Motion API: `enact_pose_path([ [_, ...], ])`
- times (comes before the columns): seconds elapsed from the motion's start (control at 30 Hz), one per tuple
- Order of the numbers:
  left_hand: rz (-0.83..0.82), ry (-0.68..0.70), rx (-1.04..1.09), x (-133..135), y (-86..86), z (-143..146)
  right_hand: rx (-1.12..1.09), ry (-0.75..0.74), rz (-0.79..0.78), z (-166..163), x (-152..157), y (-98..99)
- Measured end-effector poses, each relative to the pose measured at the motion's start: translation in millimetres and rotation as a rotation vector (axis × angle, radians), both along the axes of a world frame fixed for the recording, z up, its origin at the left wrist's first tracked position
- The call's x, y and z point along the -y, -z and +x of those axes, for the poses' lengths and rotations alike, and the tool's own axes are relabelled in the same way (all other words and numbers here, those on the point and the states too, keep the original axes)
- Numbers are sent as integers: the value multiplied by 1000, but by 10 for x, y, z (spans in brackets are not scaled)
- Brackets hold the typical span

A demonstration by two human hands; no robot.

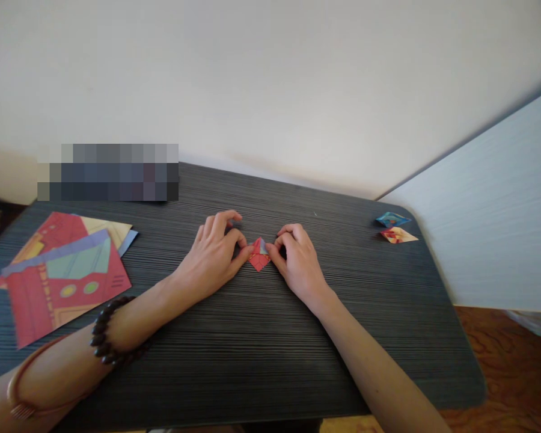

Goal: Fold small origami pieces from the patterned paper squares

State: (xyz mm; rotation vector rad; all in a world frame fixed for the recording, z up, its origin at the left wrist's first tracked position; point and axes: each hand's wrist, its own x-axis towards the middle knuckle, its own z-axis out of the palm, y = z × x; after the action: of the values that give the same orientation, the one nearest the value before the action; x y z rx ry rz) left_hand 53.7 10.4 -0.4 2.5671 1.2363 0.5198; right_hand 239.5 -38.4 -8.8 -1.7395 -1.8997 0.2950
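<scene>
A small red folded paper piece (pixel 259 257), pointed at top and bottom with a bluish patch near its upper right, is at the middle of the dark table. From the left, my left hand (pixel 217 248) pinches its edge between thumb and index finger, the other fingers curled loosely above. My right hand (pixel 297 257) grips the opposite edge the same way, with thumb and forefinger at the paper's right side. The fingertips hide both side corners of the paper.
Large printed paper sheets (pixel 81 288) overlap on the table's left side. Two folded paper pieces, one blue (pixel 393 219) and one cream and red (pixel 399 235), lie near the right edge. A pixelated item (pixel 117 174) stands at the back left. A wall (pixel 270 90) borders the table's (pixel 261 361) rear.
</scene>
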Motion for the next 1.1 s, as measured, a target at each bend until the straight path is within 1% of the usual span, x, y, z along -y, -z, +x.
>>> enact_pose_path([
  [0.1,-33,-37,-30,-17,7,-9,-10,6,-14,2,4,-4],
  [0.27,-89,-30,-52,-48,5,-12,-68,17,-10,15,6,-25],
  [0.37,-85,-19,-30,-45,-4,-8,-100,11,-10,17,5,-28],
  [0.5,-73,30,-12,-35,-13,-7,-111,14,-1,10,12,-7],
  [0.7,-82,33,-23,-47,-9,-14,-54,31,17,-24,29,-4],
  [0.87,-92,42,-31,-63,-18,-12,-99,25,-37,-12,23,-53],
  [1.1,-123,47,-36,-68,-41,-17,-212,-44,-95,85,6,-83],
])
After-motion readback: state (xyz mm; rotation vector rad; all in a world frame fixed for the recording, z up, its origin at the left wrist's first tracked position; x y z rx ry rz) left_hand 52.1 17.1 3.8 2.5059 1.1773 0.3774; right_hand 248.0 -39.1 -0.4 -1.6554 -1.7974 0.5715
